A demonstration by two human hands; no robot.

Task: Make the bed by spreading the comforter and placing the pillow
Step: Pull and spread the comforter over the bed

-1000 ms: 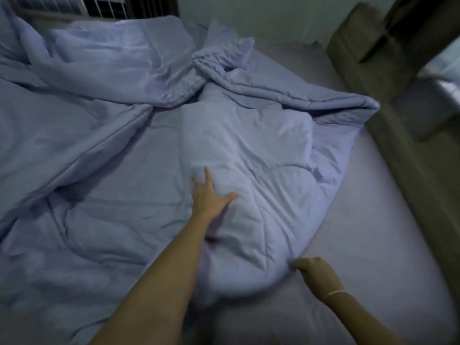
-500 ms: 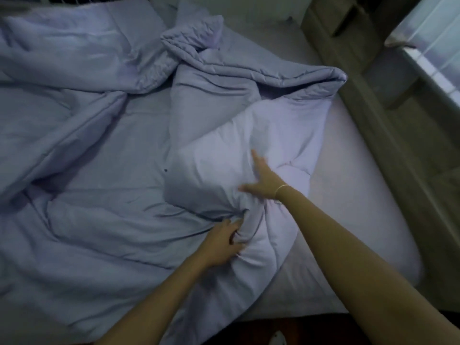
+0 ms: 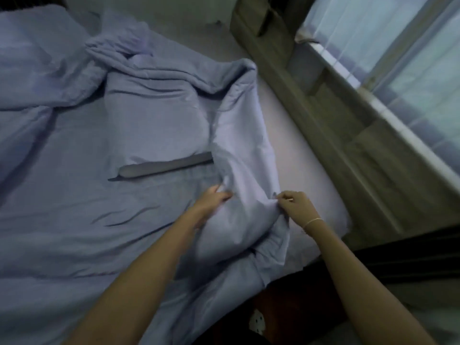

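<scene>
A rumpled pale lavender comforter (image 3: 94, 150) covers most of the bed, bunched in folds toward the back left. Its right part is folded over on itself near the bed's front right. My left hand (image 3: 212, 197) grips a bunch of that fold. My right hand (image 3: 295, 202), with a thin bracelet on the wrist, pinches the comforter's edge just to the right. The fold rises between both hands. A pale sheet (image 3: 293, 135) shows bare along the bed's right side. I see no pillow that I can tell apart from the bedding.
A wooden bed frame (image 3: 331, 125) runs along the right side, with a window and sheer curtain (image 3: 398, 46) beyond it. A dark grey flap (image 3: 164, 168) lies on the comforter's middle. Dark floor (image 3: 298, 300) lies at the bed's front corner.
The view swung right and down. My right hand came back from the fold's top and now pinches its edge. My left hand moved up along the bunched cloth. A grey flap has come into sight.
</scene>
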